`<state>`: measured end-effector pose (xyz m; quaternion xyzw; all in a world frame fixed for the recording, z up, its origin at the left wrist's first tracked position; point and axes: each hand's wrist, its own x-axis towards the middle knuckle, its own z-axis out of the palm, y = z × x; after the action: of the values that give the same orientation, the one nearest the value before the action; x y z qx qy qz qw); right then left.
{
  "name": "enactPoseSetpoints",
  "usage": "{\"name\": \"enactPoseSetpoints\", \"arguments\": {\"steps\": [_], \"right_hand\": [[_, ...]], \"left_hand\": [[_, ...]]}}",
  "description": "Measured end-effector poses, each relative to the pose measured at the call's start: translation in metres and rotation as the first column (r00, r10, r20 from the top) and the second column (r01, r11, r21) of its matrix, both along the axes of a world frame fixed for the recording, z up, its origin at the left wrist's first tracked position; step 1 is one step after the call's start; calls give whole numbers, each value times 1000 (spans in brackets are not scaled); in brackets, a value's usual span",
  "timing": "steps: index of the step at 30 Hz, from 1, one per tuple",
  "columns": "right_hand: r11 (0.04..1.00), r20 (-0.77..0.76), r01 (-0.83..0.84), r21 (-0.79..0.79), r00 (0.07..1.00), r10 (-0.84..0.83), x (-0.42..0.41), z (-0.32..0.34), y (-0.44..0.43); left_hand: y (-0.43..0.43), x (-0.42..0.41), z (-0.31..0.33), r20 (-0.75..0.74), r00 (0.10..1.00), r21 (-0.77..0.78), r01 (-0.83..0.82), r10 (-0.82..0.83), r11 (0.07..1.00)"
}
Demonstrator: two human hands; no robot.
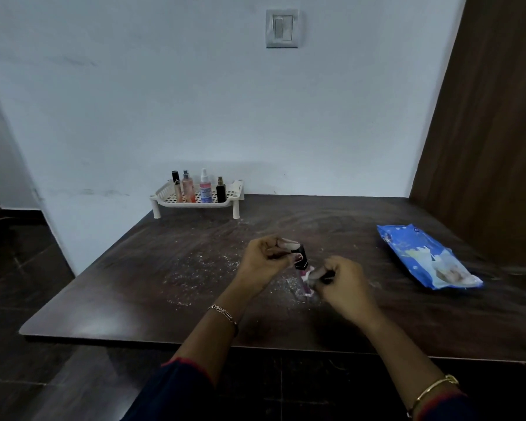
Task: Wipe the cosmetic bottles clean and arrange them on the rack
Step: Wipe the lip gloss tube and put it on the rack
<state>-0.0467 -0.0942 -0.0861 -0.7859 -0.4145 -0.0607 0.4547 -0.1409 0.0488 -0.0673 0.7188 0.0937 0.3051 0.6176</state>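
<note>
My left hand (266, 256) grips the black cap end of a small cosmetic bottle (302, 265) above the middle of the dark table (140, 278). Its pink lower body tilts down toward the tabletop. My right hand (339, 281) is closed on a white wipe (308, 275) pressed against the bottle's lower part. At the back of the table, against the wall, a cream plastic rack (237, 189) holds several upright bottles: a black-capped one (176, 185), a peach one (187, 187), a clear spray bottle (205, 189) and a black bottle (220, 189).
A blue packet of wipes (422, 256) lies on the table to the right. White powdery specks (195, 268) are scattered on the tabletop left of my hands. A brown wooden panel (483, 117) stands at the right, and the table's near edge runs below my wrists.
</note>
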Motion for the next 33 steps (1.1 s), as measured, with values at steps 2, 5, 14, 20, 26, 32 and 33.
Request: {"name": "enactPoseSetpoints", "arguments": {"steps": [2, 5, 14, 20, 26, 32, 33], "right_hand": [[993, -47, -16, 119, 999, 21, 1, 9, 7], [965, -156, -46, 257, 984, 88, 1, 21, 13], [979, -340, -59, 193, 932, 123, 4, -5, 10], [992, -281, -103, -71, 957, 79, 7, -5, -1], [984, -269, -64, 165, 957, 107, -1, 17, 13], [950, -221, -53, 308, 967, 125, -15, 22, 22], [957, -196, -44, 288, 975, 104, -16, 18, 21]], "left_hand": [[-2, 2, 0, 8, 1000, 20, -30, 29, 999], [-3, 3, -1, 26, 997, 43, -69, 68, 997], [-1, 2, -11, 83, 987, -39, -134, 136, 990], [-1, 2, -11, 72, 993, -94, -85, 92, 992], [-4, -3, -6, 86, 995, -89, -49, 56, 995], [-6, -2, -8, 134, 988, -132, -57, 75, 990], [-6, -2, -9, 147, 986, -159, -60, 84, 985]]}}
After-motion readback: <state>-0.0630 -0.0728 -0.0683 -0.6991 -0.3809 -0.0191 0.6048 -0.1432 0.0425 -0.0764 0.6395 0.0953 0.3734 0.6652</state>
